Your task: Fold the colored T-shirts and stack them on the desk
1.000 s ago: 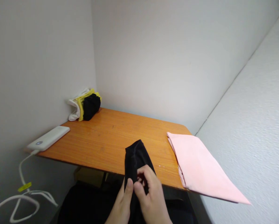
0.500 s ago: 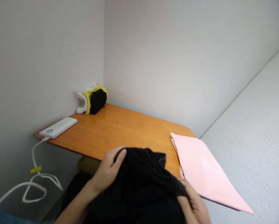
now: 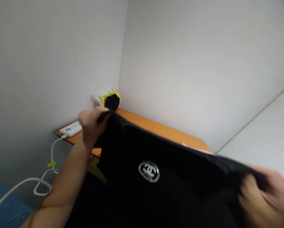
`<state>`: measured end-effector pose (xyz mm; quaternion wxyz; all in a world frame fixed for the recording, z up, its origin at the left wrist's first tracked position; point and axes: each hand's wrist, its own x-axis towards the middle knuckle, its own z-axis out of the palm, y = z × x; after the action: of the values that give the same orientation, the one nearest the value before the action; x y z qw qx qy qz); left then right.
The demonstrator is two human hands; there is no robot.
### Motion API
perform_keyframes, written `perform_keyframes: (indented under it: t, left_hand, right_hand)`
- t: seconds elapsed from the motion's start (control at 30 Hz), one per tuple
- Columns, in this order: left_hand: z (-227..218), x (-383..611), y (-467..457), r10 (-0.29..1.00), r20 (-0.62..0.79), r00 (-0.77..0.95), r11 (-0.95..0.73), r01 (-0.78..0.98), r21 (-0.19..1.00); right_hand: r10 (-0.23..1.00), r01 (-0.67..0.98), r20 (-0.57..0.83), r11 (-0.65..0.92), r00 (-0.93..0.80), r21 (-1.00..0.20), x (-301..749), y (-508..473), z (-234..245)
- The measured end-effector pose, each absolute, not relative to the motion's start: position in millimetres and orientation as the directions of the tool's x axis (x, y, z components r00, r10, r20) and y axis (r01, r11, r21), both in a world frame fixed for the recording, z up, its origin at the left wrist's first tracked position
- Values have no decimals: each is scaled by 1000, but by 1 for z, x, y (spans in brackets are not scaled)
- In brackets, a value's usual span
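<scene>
A black garment (image 3: 179, 186) with a round white emblem hangs stretched between my two hands above the near part of the desk. My left hand (image 3: 93, 122) grips its upper left corner, the fingers closed on the cloth. At the lower right my right hand (image 3: 266, 196), blurred by motion, is wrapped round the other end of the same top edge. The cloth's lower part runs out of view at the bottom. Most of a pink folded cloth (image 3: 197, 149) is hidden behind it, with only a thin strip showing.
The wooden desk (image 3: 153, 122) stands against the walls. On its left edge lies a white power bank (image 3: 72, 129) with a white cable (image 3: 52, 152) hanging down. A bundle of white, yellow and black cloth (image 3: 110, 98) stands in the far corner. Something blue and textured (image 3: 9, 205) shows lower left.
My hands have moved apart and upward, spreading the bunched black garment wide, so its emblem shows. The garment now covers most of the pink cloth. The view has shifted slightly left.
</scene>
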<state>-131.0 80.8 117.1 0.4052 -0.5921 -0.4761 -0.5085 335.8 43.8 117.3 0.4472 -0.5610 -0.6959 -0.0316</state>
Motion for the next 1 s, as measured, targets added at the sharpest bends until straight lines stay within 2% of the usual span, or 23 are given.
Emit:
perform_keyframes:
  t: [0.03, 0.07, 0.1, 0.13, 0.2, 0.3, 0.37, 0.43, 0.5, 0.57, 0.67, 0.77, 1.0]
  left_hand:
    - [134, -132, 108, 207, 977, 49, -213, 977, -4]
    - [150, -130, 135, 253, 965, 68, -213, 977, -13]
    - [161, -126, 162, 335, 939, 82, -204, 979, -13]
    - [167, -120, 184, 502, 861, 81, -166, 986, 4]
    - [158, -103, 215, 694, 712, 105, -143, 990, -6]
    - [102, -81, 226, 822, 538, 189, -204, 978, -31]
    - [53, -74, 223, 886, 401, 235, -248, 969, -19]
    - [9, -76, 224, 937, 266, 228, -242, 970, 21]
    - [-19, -83, 232, 970, 157, 186, -198, 978, 65]
    - [-33, -91, 244, 985, 84, 152, -160, 982, 100]
    - [-35, -97, 262, 987, 35, 156, -159, 978, 133]
    - [-32, -96, 279, 983, 27, 184, -186, 971, 151]
    - [-32, -88, 310, 973, 48, 225, -230, 959, 165]
  right_hand:
    - [710, 830, 700, 346, 73, -438, 327, 69, 132]
    - [629, 897, 773, 292, 82, -333, 316, 96, 144]
    - [610, 945, 792, 252, 11, -207, 304, 124, 155]
    - [634, 971, 771, 211, -50, -110, 292, 151, 160]
    - [749, 990, 651, 139, -127, 34, 266, 194, 156]
    - [857, 980, 477, 156, -195, 121, 230, 221, 107]
    - [895, 964, 360, 233, -264, 127, 212, 222, 59]
    - [947, 961, 170, 265, -274, 74, 202, 220, 15]
    - [974, 975, 25, 224, -223, -2, 200, 224, -15]
    - [985, 985, -52, 162, -164, -54, 206, 233, -29]
    - [991, 993, -95, 81, -90, -88, 220, 252, -29]
    - [996, 995, -77, 27, -35, -96, 233, 271, -28]
    - [999, 996, -29, 27, -30, -81, 248, 296, -35]
